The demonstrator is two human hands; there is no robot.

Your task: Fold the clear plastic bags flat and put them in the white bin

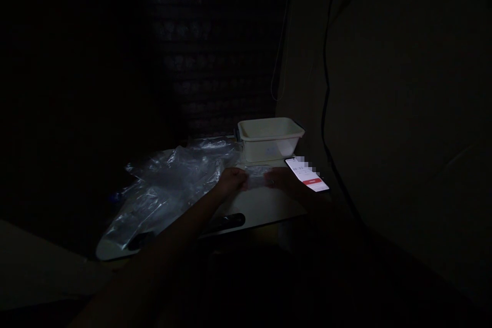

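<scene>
Between my two hands, over the small white table, a clear plastic bag is held by its sides, looking folded or flattened. My left hand is closed on its left edge. On its right edge my right hand is closed too, though its fingers are dim. A heap of crinkled clear plastic bags spreads over the table's left half, beside my left forearm. Just behind my hands stands a cream plastic bin with dark side handles; its inside bottom is hidden.
A lit phone lies at the table's right edge, beside my right hand. The table has a dark handle slot near its front edge. A dark cable hangs down the right wall. The room is very dark.
</scene>
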